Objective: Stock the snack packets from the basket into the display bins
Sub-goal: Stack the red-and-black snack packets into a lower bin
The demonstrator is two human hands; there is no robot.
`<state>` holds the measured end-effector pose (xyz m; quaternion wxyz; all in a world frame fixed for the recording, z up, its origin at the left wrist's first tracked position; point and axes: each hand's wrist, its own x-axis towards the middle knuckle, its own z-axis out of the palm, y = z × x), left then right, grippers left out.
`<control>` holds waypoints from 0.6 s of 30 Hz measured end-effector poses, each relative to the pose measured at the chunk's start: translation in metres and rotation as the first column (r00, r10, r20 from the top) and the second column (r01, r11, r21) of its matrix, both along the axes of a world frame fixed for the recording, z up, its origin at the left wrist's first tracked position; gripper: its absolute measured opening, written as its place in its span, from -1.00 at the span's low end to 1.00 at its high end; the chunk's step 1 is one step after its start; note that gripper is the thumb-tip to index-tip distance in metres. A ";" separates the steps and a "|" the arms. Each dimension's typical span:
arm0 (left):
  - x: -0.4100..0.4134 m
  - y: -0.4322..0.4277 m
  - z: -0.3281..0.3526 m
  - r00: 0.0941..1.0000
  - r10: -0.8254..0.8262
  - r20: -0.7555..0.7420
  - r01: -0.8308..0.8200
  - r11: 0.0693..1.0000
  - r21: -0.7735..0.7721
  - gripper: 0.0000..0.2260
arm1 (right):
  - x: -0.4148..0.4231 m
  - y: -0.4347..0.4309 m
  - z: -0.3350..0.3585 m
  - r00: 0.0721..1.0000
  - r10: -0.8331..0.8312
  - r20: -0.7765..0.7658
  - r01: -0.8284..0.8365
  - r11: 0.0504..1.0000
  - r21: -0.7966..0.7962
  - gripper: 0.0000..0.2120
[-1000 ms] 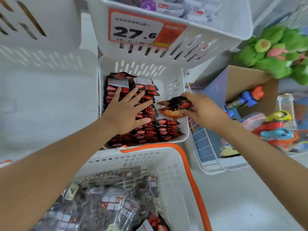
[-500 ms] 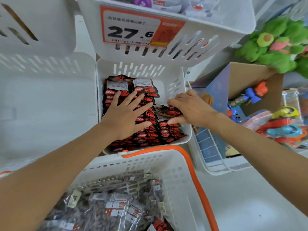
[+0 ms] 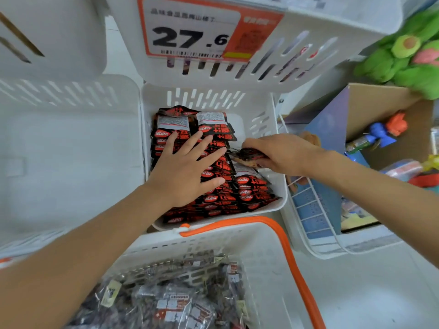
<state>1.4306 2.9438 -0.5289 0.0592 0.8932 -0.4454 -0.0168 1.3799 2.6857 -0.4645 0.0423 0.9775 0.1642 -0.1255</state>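
The left hand (image 3: 187, 169) lies flat, palm down and fingers spread, on top of the rows of black and red snack packets (image 3: 215, 184) in the middle of the frame; it holds nothing, it only presses on them. The right hand (image 3: 282, 154) comes in from the right side and is closed around one single black and red packet (image 3: 248, 156), which it grips by its right end. This packet sits just above the right row of packets, near the right wall of the white plastic display bin (image 3: 276, 181). The bin is almost full: the packets stand in overlapping rows from its back wall to its front edge.

Above it, in the upper centre of the frame, another white slotted bin (image 3: 297, 74) carries an orange and white price label (image 3: 204, 29) that reads 27.6. In the lower centre stands the white plastic basket with an orange handle (image 3: 292, 257), touching the front edge of the display bin. Inside the basket lie more snack packets in clear and dark wrapping (image 3: 175, 302), somewhat blurred.

To the right is a white wire rack (image 3: 316, 224), and beyond it a brown cardboard box (image 3: 380, 100) with coloured toys. A green plush toy (image 3: 408, 62) fills the upper right corner
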 end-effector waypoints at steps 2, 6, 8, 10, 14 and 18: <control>-0.001 0.000 -0.001 1.000 0.012 0.002 -0.012 1.000 0.000 -0.29 | -0.003 -0.002 0.003 0.998 0.066 0.021 -0.064 0.995 -0.070 -0.65; 0.000 0.000 -0.001 1.000 0.009 0.001 -0.009 1.000 -0.010 -0.31 | 0.002 -0.001 -0.008 0.997 0.033 -0.074 -0.035 0.999 -0.032 -0.49; 0.000 0.000 -0.001 1.000 0.008 0.000 -0.008 1.000 -0.009 -0.31 | 0.005 0.000 -0.010 0.992 0.002 -0.124 -0.004 1.000 -0.023 -0.40; 0.000 0.000 -0.001 1.000 0.004 -0.001 -0.004 1.000 -0.003 -0.31 | 0.006 0.002 -0.006 0.989 -0.004 -0.151 0.004 1.000 0.001 -0.33; 0.000 0.002 0.000 1.000 0.001 0.003 -0.001 1.000 -0.002 -0.30 | 0.002 0.010 -0.009 0.980 0.012 -0.200 0.002 0.997 0.072 -0.27; 0.000 0.002 -0.001 1.000 -0.003 -0.001 0.003 1.000 -0.014 -0.31 | 0.004 0.010 -0.010 0.986 -0.009 -0.167 0.025 0.995 0.097 -0.26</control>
